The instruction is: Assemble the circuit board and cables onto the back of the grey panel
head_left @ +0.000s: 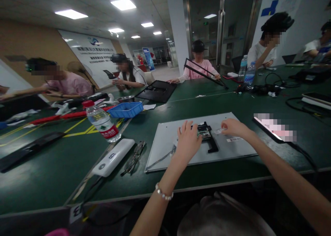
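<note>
A flat grey display panel (165,132) lies on the green table before me. On its middle sits a black bracket (213,144) with a small green circuit board (206,134) inside it. My left hand (188,139) rests over the bracket's left side with fingers spread, hiding part of it. To the right, my right hand (236,127) pinches what looks like a clear plastic strip (218,131) just above the panel. Thin wires (164,157) run across the panel's left part, partly behind my left wrist.
Left of the panel lie glasses (134,157), a white power bank (114,157), a water bottle (102,122) and a blue tray (126,110). A phone (271,129) with a cable lies at right. Opposite, a person in pink (203,69) holds a black frame (204,73); other people sit around.
</note>
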Tool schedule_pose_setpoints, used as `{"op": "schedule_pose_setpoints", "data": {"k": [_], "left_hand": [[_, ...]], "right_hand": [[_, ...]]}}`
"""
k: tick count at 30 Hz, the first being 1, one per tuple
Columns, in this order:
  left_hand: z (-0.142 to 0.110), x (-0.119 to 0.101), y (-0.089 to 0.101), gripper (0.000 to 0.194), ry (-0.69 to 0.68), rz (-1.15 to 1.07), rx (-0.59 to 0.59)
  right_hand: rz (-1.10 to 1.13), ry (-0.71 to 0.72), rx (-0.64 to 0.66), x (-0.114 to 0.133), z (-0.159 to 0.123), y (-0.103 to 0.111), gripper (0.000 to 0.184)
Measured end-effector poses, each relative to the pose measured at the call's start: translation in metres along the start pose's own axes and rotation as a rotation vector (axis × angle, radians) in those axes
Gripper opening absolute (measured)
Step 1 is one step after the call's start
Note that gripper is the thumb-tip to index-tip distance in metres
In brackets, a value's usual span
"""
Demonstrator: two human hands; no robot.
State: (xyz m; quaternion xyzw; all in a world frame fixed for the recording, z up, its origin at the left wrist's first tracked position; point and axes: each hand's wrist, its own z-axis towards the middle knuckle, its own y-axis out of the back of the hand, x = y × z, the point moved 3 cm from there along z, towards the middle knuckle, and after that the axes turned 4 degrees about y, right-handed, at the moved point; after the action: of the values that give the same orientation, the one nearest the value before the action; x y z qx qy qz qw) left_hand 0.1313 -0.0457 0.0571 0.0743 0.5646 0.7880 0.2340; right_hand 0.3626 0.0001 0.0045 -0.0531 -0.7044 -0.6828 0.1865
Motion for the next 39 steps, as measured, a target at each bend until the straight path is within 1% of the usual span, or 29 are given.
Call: {"op": "schedule_pose_setpoints", "data": {"k": [3,5,8,11,14,18,24,27,30,32,35,39], "left_hand": [[0.017,-0.017,-0.016,0.028,-0.115,-0.024,0.041],[0.024,-0.023,-0.027,0.024,-0.157,-0.048,0.073],[0.029,-0.021,-0.041,0.023,-0.187,-0.067,0.07],[0.028,-0.012,-0.048,0.022,-0.206,-0.068,0.045],[0.028,-0.004,-0.05,0.021,-0.225,-0.081,0.043],[0.028,0.001,-0.051,0.022,-0.211,-0.112,0.07],[0.027,0.001,-0.052,0.023,-0.229,-0.131,0.081],[0.026,0.001,-0.052,0.024,-0.231,-0.126,0.065],[0.025,-0.002,-0.052,0.026,-0.244,-0.112,0.044],[0.024,-0.003,-0.053,0.027,-0.246,-0.097,0.046],[0.024,-0.003,-0.051,0.026,-0.223,-0.071,0.04],[0.027,0.003,-0.043,0.026,-0.131,-0.021,-0.041]], "right_hand": [[0.12,0.044,-0.006,0.003,0.0,-0.005,0.021],[0.183,0.07,-0.006,0.003,0.0,-0.007,0.022],[0.223,0.078,-0.042,0.003,0.001,-0.007,0.027],[0.234,0.093,-0.095,0.005,0.002,-0.008,0.03],[0.221,0.122,-0.111,0.009,0.002,-0.01,0.032],[0.218,0.158,-0.055,0.013,0.001,-0.012,0.024],[0.284,0.134,-0.046,0.012,-0.001,-0.014,0.019],[0.314,0.125,-0.092,0.012,-0.002,-0.012,0.019],[0.359,0.111,-0.162,0.011,-0.004,-0.009,0.026],[0.377,0.099,-0.175,0.01,-0.004,-0.009,0.029],[0.385,0.084,-0.157,0.009,-0.004,-0.01,0.028],[0.366,0.079,-0.162,0.009,-0.004,-0.013,0.025]]}}
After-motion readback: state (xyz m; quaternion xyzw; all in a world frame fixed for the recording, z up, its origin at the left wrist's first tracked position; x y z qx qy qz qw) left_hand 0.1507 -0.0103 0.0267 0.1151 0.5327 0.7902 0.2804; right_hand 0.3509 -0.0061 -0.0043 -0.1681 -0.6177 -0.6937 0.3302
